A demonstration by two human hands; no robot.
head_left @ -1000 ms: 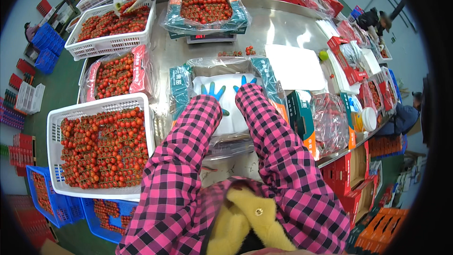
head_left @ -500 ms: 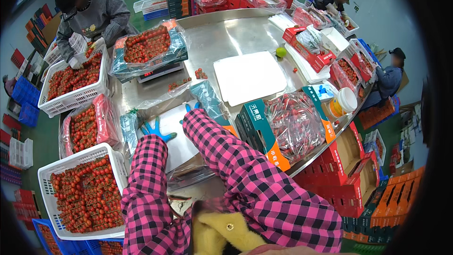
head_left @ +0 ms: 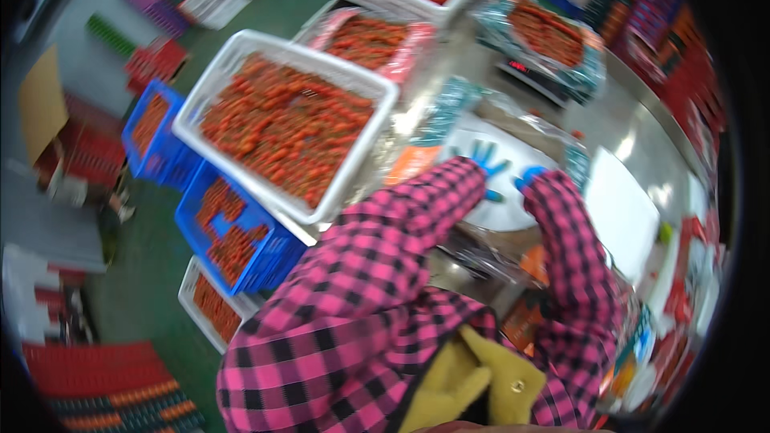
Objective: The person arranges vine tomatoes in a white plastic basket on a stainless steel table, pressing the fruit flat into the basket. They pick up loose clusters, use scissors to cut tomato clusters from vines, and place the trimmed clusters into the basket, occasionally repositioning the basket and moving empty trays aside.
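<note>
Table (head_left: 642, 124): shiny steel, glare running along it, picture blurred.
Left hand (head_left: 481, 162): blue glove, fingers spread apart, flat on the white tray (head_left: 501, 212).
Right hand (head_left: 529, 178): blue glove, at the tray's edge just beside the left; grip unclear.
Crate (head_left: 241, 56): white, full of red tomatoes, left of the tray.
Scale (head_left: 533, 76): beyond the tray.
Floor (head_left: 160, 273): green, blue crate (head_left: 277, 252) below the table edge.

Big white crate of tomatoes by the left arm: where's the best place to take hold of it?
Take the white crate by its thick rolled rim on the two short ends, coming from above and outside. It is heaped with small tomatoes, so I'd leave the inside alone.
</note>
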